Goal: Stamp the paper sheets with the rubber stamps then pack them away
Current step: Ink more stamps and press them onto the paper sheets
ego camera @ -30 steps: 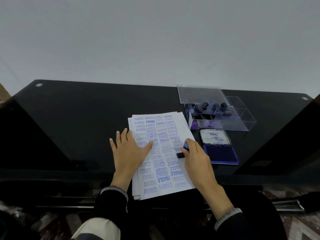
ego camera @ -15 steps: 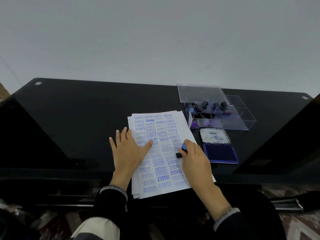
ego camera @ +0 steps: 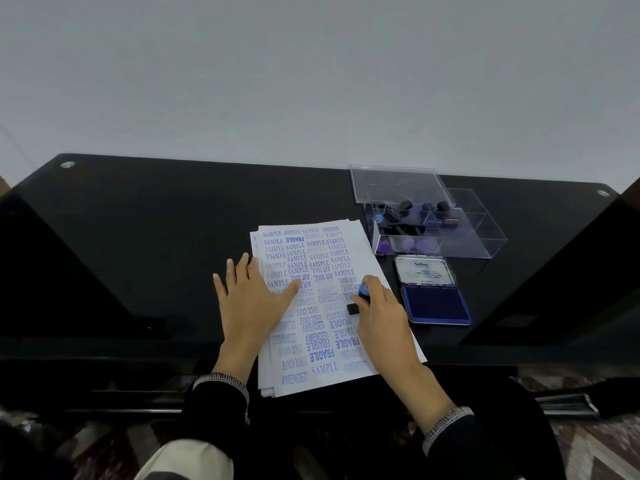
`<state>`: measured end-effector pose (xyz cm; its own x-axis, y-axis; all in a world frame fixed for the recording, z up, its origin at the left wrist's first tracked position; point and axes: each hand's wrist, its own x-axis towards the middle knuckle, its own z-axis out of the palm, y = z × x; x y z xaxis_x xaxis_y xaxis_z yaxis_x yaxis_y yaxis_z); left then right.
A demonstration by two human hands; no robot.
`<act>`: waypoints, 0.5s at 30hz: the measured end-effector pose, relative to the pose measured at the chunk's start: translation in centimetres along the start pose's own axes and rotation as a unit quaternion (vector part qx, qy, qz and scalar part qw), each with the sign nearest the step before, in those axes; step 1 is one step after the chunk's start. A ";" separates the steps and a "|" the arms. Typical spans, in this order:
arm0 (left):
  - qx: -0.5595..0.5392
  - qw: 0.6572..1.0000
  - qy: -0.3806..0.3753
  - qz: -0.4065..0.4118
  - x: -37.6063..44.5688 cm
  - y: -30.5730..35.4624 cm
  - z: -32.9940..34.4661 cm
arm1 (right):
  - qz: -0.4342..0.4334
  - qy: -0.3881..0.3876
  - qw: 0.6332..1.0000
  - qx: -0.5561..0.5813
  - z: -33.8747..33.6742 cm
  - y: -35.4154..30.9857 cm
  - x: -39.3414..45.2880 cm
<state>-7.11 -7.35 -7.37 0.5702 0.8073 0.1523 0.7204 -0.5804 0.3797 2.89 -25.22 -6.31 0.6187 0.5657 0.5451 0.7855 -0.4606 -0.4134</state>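
A person's left hand is lying flat with fingers spread, pressing down a stack of paper sheets covered in blue stamped words on a black glossy surface. The right hand is gripping a rubber stamp with a blue cap, its base seemingly touching the top sheet. Just right of the sheets, an open blue ink pad is sitting near a clear plastic box holding more stamps
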 end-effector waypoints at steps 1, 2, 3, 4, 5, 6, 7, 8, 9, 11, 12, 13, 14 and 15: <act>-0.003 1.000 0.001 0.001 0.0 0.0 0.0 | 0.001 -0.001 1.000 0.003 -0.1 -0.1 0.0; -0.009 1.000 0.003 0.003 0.0 -0.1 0.1 | -0.002 -0.002 1.000 -0.003 -0.1 -0.2 0.0; -0.017 1.000 0.005 0.004 0.0 -0.1 0.1 | -0.005 -0.008 1.000 -0.013 -0.2 -0.2 0.0; -0.027 1.000 0.009 0.005 0.0 -0.1 0.1 | -0.005 -0.011 1.000 -0.018 -0.2 -0.3 -0.1; -0.040 0.999 0.014 0.005 0.0 0.0 0.0 | 0.005 -0.018 1.000 -0.012 -0.3 -0.3 -0.1; -0.058 0.998 0.021 0.003 0.0 0.0 -0.1 | 0.024 -0.028 0.999 0.004 -0.5 -0.5 -0.1; -0.085 0.996 0.032 0.001 0.0 0.0 -0.2 | 0.048 -0.044 0.998 0.022 -0.6 -0.6 -0.1; -0.116 0.992 0.042 -0.003 0.1 0.0 -0.5 | 0.067 -0.058 0.995 0.038 -0.7 -0.6 -0.1; -0.146 0.988 0.050 -0.008 0.2 0.0 -0.7 | 0.076 -0.065 0.994 0.048 -0.8 -0.7 -0.1; -0.195 0.979 0.054 -0.012 0.2 -0.1 -1.2 | 0.080 -0.062 0.993 0.062 -0.7 -0.6 -0.1; -0.212 0.976 0.054 -0.011 0.1 -0.2 -1.4 | 0.082 -0.061 0.993 0.065 -0.7 -0.6 -0.1; -0.225 0.973 0.051 -0.010 0.0 -0.3 -1.6 | 0.085 -0.062 0.992 0.069 -0.7 -0.5 0.0; -0.235 0.971 0.045 -0.006 -0.1 -0.4 -1.7 | 0.088 -0.064 0.992 0.071 -0.7 -0.5 0.0; -0.239 0.970 0.037 -0.002 -0.3 -0.4 -1.8 | 0.089 -0.066 0.991 0.070 -0.7 -0.5 0.0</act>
<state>-8.22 -7.19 -5.95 0.5252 0.8249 0.2092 0.4470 -0.4766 0.7570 2.49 -25.46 -5.62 0.7366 0.5738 0.3579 0.6533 -0.4670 -0.5959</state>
